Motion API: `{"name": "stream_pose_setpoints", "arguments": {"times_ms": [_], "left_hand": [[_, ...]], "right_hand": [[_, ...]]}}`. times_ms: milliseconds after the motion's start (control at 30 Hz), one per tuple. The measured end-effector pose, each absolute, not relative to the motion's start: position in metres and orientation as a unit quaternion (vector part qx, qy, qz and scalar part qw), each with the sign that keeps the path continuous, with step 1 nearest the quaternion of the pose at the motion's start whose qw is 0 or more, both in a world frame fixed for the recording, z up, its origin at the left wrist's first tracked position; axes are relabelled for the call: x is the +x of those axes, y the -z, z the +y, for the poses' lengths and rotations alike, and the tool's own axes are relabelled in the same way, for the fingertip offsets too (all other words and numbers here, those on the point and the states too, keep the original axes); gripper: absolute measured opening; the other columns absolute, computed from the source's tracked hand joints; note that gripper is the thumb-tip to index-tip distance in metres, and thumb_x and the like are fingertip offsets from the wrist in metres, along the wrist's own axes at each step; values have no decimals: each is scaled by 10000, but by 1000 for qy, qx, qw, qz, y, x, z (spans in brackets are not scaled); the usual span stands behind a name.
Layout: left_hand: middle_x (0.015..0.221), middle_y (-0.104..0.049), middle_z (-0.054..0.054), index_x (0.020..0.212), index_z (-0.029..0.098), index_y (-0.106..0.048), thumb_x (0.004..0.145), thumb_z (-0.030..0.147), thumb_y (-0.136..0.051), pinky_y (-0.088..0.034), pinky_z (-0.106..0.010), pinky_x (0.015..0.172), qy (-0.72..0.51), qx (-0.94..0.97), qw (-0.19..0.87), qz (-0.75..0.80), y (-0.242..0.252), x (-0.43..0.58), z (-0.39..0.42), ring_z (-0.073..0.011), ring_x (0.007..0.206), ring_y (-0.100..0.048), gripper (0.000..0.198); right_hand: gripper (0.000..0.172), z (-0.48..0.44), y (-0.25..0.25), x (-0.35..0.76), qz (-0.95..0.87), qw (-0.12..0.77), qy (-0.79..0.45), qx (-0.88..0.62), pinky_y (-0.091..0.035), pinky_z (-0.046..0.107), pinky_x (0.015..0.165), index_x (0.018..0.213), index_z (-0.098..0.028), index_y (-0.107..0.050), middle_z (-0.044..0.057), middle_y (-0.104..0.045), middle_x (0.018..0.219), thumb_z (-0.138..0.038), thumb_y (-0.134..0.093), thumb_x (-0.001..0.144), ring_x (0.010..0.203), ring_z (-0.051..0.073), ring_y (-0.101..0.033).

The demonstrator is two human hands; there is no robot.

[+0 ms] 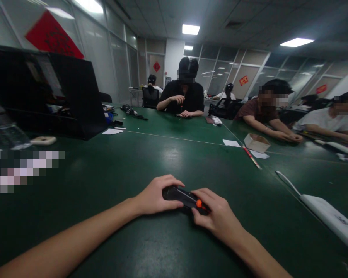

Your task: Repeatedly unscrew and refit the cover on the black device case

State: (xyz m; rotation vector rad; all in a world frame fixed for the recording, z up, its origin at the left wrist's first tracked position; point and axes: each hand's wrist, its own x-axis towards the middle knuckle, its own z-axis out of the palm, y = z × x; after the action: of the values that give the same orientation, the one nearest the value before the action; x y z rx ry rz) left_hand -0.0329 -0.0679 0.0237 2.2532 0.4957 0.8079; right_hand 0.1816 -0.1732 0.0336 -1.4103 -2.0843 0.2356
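A long black object (183, 197) with a thin pale line along its top and a round orange part at its right end lies low over the green table (118, 162). Its exact kind is not clear. My left hand (161, 195) grips the left end, thumb on the near side and fingers on the far side. Around the right end, by the orange part, my right hand (214, 210) is closed in the same way. Parts of both ends are hidden by the fingers.
A black open-fronted box (95, 100) and a clear bottle (5, 123) stand at left. To the right are a white power strip (330, 220), a small carton (256, 143) and a red stick (251, 157). Several people sit around the table, one (181, 92) straight across.
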Motion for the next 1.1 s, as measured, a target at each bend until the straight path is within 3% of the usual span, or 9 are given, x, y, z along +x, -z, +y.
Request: {"name": "stream_pose_setpoints", "arguments": {"times_ms": [300,500,667,1100], "left_hand": [[1041,-672,-64,1102,190,-653,813,400,-699,-456,-321,846,-274,890,321,173,-21,-28,-73,-206,952,-608,360],[1036,-654,-56,1087,184,-623,839,400,-671,-446,-321,842,-303,873,313,220,-14,-29,-68,-199,949,-594,332],[1026,-652,-56,1091,191,-615,840,425,-666,-443,-330,825,-298,868,314,243,-10,-30,-65,-208,939,-593,347],[1057,-646,-62,1104,186,-610,856,422,-650,-436,-338,856,-314,864,318,232,-11,-30,-66,-212,978,-584,345]], "right_hand": [[311,-173,-44,192,-827,237,-119,-495,-512,283,856,1230,-211,-616,86,-655,1141,-292,-575,932,976,178,-645],[315,-169,-53,228,-856,162,19,-491,-475,278,676,1238,-189,-626,66,-675,884,-282,-439,1002,758,169,-627],[321,-168,-63,241,-856,95,51,-506,-447,261,638,1247,-225,-628,49,-654,841,-283,-424,1006,724,162,-615],[331,-169,-65,238,-846,72,30,-527,-453,262,654,1271,-248,-603,46,-646,870,-316,-411,1010,740,164,-624]]}}
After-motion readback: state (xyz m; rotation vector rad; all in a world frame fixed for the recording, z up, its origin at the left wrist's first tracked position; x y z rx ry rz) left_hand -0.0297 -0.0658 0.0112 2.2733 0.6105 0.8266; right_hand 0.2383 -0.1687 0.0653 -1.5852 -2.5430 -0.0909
